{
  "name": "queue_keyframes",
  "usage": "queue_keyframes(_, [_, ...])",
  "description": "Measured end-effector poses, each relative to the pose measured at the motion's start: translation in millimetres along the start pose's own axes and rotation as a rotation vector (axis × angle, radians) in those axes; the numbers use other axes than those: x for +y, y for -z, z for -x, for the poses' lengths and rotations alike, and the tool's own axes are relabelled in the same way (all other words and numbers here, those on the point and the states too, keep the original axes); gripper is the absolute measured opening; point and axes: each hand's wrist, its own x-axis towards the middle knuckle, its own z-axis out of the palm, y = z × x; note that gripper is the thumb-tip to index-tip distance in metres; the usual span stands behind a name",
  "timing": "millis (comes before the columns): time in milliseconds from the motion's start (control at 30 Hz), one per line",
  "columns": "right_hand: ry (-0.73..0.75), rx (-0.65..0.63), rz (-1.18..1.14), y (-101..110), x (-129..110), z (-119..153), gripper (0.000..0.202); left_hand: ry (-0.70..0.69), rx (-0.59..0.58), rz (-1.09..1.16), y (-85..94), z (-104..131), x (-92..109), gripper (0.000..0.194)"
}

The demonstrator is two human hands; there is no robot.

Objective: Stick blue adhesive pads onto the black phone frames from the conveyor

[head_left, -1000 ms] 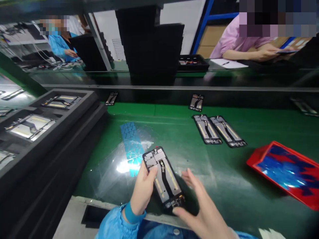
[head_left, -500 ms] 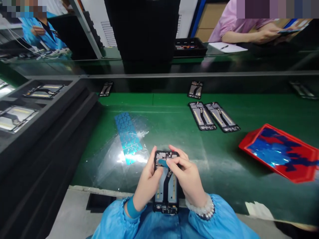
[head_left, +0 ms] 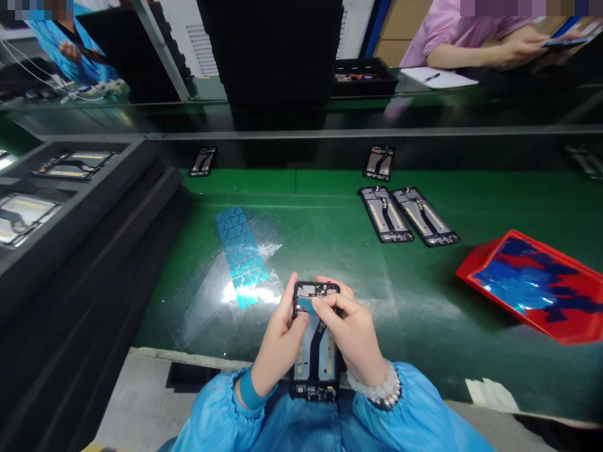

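An opened phone (head_left: 315, 361) with a black ribbon cable down its middle lies upright in front of my body, at the table's near edge. My left hand (head_left: 277, 339) is closed round the phone's left side, its thumb on the inner face. Over the upper part of the phone, my right hand (head_left: 355, 333) pinches a small blue film piece (head_left: 306, 306) between thumb and forefinger. The film lies against the phone's upper left; whether it is stuck down I cannot tell. Other right-hand fingers reach behind the phone's right edge.
A sheet of blue film pieces (head_left: 242, 251) lies on clear plastic to the left. Two open phones (head_left: 387, 216) rest at the right, another phone (head_left: 379, 163) behind them. A red bin (head_left: 464, 267) holds blue scraps. Black foam (head_left: 155, 201) borders the left; co-workers sit beyond the partition.
The view has shifted slightly. Both hands keep their hold on the phone, and the blue film piece lies a little flatter against it under my right fingertips.
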Motion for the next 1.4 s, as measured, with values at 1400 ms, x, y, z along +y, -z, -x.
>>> queue_keyframes(1400, [0.243, 0.015, 0.090, 2.3, 3.0, 2.4, 0.014, -0.194, 0.173, -0.386, -10.0, 5.0, 2.9, 0.031])
